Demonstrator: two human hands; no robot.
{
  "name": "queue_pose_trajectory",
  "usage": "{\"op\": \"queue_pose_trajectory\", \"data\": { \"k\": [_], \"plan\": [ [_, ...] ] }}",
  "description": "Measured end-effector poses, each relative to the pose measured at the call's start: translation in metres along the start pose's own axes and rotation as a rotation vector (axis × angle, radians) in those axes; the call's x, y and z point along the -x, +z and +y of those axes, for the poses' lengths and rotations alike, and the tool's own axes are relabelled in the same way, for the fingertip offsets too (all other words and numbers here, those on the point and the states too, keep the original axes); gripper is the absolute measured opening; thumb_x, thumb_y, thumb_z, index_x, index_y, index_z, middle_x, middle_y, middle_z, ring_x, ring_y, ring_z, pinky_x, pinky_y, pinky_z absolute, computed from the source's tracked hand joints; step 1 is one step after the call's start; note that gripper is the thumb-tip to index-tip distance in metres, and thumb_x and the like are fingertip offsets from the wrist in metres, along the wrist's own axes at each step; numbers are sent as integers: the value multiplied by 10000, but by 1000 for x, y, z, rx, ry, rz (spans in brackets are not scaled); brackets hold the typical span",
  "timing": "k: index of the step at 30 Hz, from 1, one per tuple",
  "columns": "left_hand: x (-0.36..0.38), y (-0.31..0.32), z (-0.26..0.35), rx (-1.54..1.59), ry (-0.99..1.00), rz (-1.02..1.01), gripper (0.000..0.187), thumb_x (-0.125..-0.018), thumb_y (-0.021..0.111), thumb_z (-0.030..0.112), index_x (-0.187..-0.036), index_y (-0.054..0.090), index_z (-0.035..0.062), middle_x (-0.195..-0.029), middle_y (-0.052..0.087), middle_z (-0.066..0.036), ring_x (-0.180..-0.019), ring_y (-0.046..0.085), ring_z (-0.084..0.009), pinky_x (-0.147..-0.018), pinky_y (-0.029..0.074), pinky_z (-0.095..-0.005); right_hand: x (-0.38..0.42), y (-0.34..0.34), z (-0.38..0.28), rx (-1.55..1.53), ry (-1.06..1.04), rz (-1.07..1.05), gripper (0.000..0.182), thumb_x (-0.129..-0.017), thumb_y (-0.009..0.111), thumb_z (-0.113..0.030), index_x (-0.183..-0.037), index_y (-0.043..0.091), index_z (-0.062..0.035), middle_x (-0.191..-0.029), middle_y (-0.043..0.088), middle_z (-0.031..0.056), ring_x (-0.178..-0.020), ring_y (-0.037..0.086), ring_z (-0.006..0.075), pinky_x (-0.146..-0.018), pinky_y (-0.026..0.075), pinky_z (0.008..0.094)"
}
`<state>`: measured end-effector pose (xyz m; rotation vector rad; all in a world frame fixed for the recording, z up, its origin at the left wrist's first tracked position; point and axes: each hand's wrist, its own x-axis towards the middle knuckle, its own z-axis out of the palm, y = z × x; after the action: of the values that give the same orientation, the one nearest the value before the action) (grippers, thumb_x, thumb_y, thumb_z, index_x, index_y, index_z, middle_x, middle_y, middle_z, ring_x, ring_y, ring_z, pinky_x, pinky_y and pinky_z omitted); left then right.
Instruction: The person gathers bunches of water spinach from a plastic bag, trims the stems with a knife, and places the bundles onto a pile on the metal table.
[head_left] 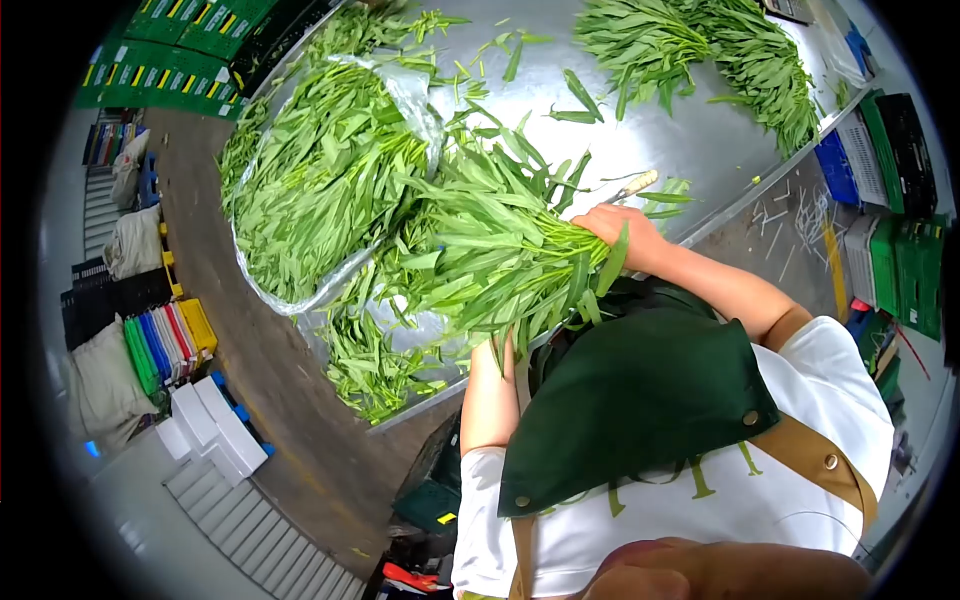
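Note:
My right hand is shut on the stem end of a large bunch of long-leaved greens, which lies across the front edge of a metal table. My left forearm reaches up under the same bunch. Its hand is hidden by the leaves, so I cannot tell its grip. A pale-handled tool lies on the table just beyond my right hand. I wear a white shirt and a dark green apron.
A clear plastic bag full of greens lies at the table's left. Another pile of greens sits at the far right, with loose leaves between. Green and blue crates stand right of the table, stacked boxes and sacks on the floor left.

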<state>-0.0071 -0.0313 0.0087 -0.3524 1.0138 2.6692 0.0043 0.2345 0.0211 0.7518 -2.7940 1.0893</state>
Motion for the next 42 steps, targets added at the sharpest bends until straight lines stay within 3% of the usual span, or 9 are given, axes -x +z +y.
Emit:
{"op": "queue_pose_trajectory", "data": {
  "k": [7, 12, 15, 20, 27, 33, 36, 39, 42],
  "plan": [
    [-57, 11, 2, 248, 29, 25, 589, -943, 474, 476, -1405, 420, 114, -1379, 485, -45, -1182, 478, -177, -1068, 324, -359, -9, -82, 107, 1, 33, 58, 328, -682, 638, -126, -1003, 611, -65, -860, 594, 91, -852, 546, 305, -760, 454, 388],
    [-88, 18, -23, 363, -110, 119, 501, -950, 484, 455, -1320, 508, 119, -1250, 581, -39, -1037, 567, -178, -991, 407, -380, -23, -194, 228, -2, -144, 95, 420, -714, 630, -335, -1027, 632, -56, -889, 612, 89, -898, 549, 284, -807, 434, 400],
    [-99, 19, -57, 187, -271, 129, 435, -962, 486, 393, -1291, 532, 112, -1215, 604, -55, -1035, 579, -205, -964, 432, -398, -18, -242, 292, 296, 32, 19, 286, -684, 652, -73, -969, 638, -72, -937, 631, 72, -976, 558, 293, -902, 429, 417],
    [-114, 31, -104, -512, -454, 102, 338, -967, 506, 262, -1205, 578, 33, -1135, 635, -103, -989, 608, -210, -903, 472, -331, 23, -221, 396, 1110, 422, -166, 697, -697, 631, -33, -1349, 432, -179, -1325, 474, 104, -1232, 430, 317, -1002, 372, 430],
    [-164, 60, -116, -1735, 417, -435, 367, -802, 676, 130, -1156, 615, 57, -1105, 616, -181, -1019, 577, -347, -888, 453, -409, 16, -190, 341, 1051, 584, 107, 568, -793, 509, -38, -1348, 436, -132, -1359, 454, 127, -1249, 420, 332, -1036, 353, 435],
    [-171, 23, -98, -2196, 301, -393, 290, -720, 688, 236, -964, 605, 103, -1150, 540, -141, -1110, 479, -324, -969, 325, -505, 9, -125, 272, 935, 103, -131, 479, -807, 492, -109, -1286, 494, -101, -1337, 484, 95, -1306, 387, 291, -1124, 271, 444],
    [-128, -36, -72, -2187, 464, -325, 277, -747, 657, 220, -992, 593, 108, -1096, 554, -133, -1066, 504, -309, -958, 336, -485, 12, -108, 267, 1089, 381, -195, 528, -802, 505, -111, -1328, 453, -121, -1363, 450, 94, -1306, 375, 294, -1120, 264, 452],
    [-76, -89, -35, -2173, 348, -273, 234, -768, 621, 208, -972, 599, 96, -1097, 558, -117, -1041, 510, -322, -963, 358, -459, 2, -132, 267, 1291, 628, -277, 592, -804, 524, -124, -1385, 417, -166, -1235, 492, 63, -1113, 465, 236, -936, 392, 394],
    [-27, -139, 8, -2255, 180, -114, 207, -766, 613, 185, -956, 621, 103, -1038, 585, -144, -955, 549, -341, -854, 402, -475, -9, -161, 305, 1182, 968, -240, 282, -824, 524, -74, -1100, 580, -92, -809, 671, 93, -707, 664, 285, -527, 520, 401]
  ]
}}
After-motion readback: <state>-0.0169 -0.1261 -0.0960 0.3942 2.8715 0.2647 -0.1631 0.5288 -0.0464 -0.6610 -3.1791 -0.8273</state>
